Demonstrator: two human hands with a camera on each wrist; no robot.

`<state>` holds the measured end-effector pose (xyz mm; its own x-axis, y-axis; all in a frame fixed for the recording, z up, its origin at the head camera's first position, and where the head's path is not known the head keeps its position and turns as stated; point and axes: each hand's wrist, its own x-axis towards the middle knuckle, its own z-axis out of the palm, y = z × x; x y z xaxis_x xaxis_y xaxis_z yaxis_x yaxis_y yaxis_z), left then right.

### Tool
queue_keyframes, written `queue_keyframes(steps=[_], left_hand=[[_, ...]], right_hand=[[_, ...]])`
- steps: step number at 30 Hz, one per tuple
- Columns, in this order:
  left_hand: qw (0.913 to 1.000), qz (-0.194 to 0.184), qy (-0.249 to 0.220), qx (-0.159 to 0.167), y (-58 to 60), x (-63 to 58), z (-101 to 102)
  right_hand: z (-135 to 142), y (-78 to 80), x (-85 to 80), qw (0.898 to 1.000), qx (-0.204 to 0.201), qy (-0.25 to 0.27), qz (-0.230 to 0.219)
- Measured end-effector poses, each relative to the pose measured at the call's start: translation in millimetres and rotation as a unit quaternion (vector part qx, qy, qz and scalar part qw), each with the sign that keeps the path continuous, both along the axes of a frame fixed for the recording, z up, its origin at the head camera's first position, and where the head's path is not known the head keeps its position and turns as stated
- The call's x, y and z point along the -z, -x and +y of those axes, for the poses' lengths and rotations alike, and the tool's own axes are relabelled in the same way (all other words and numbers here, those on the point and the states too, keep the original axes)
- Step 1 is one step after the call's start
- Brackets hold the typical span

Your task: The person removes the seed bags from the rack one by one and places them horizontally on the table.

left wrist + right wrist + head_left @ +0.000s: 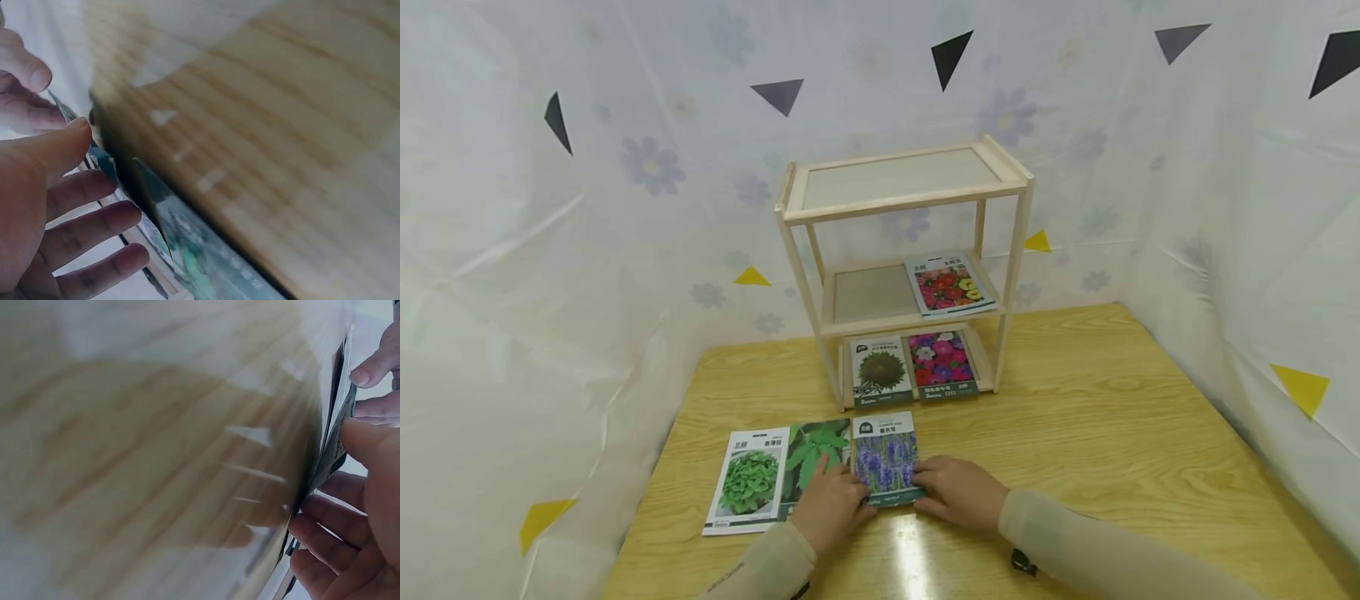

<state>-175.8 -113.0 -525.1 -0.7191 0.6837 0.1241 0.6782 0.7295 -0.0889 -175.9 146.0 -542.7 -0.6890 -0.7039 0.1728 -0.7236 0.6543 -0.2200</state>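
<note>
Pinching the purple-flower packet at its two near corners in the head view, the left hand and right hand hold it at the table, right of two green-leaf packets and nearer than the shelf; light, even pressure from both sides would probably square it with its neighbour. From the left wrist, thumb and forefinger meet the bent-looking corner, other fingers spread, so a softer touch should spare it a crease. From the right wrist, the thumb sits against the bowed bottom strip, and easing it down would likely flatten it.
</note>
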Motion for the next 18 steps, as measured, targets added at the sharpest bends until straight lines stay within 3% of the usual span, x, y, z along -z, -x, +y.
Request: queue_keyframes(steps=[8,18], left_hand=[[0.9985,0.002,0.054,0.007,0.4,4.0,3.1],[0.9981,0.0,0.06,0.007,-1.4,2.1,2.3]], right_hand=[[-2.2,1.8,6.2,1.0,-0.016,-0.005,0.01],[-2.7,1.6,5.7,1.0,-0.013,-0.015,0.002]])
